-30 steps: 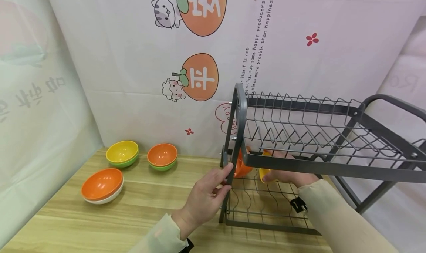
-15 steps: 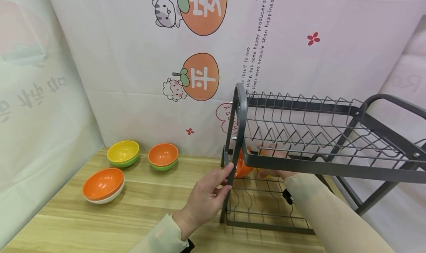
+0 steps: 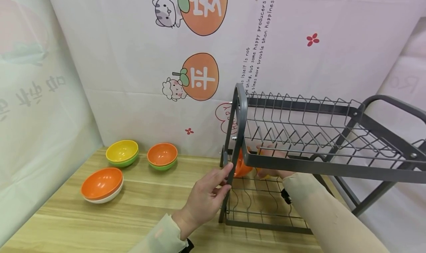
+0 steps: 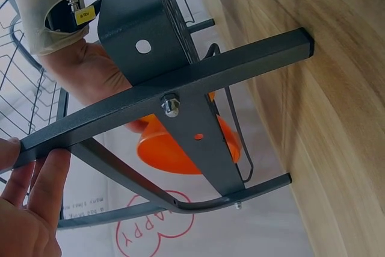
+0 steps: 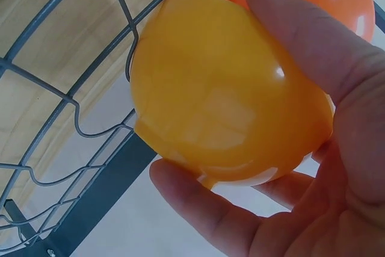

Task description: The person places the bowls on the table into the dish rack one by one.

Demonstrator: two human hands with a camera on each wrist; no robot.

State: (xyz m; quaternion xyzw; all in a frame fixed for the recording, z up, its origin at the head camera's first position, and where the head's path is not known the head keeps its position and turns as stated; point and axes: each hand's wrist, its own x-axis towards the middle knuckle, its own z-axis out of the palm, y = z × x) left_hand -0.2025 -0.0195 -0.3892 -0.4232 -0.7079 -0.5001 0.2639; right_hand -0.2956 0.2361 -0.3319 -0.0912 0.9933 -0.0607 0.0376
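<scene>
My left hand (image 3: pixel 204 199) pinches the near left upright of a dark grey dish rack (image 3: pixel 319 167), with thumb and fingers on either side of the bar in the left wrist view. Inside the lower tier, my right hand (image 3: pixel 277 160) grips a yellow bowl (image 5: pixel 228 88). The bowl stands on its side against the wire dividers, its rounded outside towards the right wrist camera, thumb on one edge and fingers on the other. An orange bowl (image 3: pixel 243 167) stands on edge just left of it in the same tier. In the head view the upper tier partly hides the right hand and the yellow bowl.
Left on the wooden table (image 3: pixel 146 212) are three small stacks: a yellow bowl (image 3: pixel 122 151) on green, an orange bowl (image 3: pixel 162 155) on green, and a larger orange bowl (image 3: pixel 101 184) on white. A printed cloth (image 3: pixel 133 60) hangs behind. The rack's upper tier overhangs the right hand.
The right hand has moved left with the yellow bowl, closer to the orange bowl in the lower tier, then stayed nearly still. The left hand keeps its place on the rack.
</scene>
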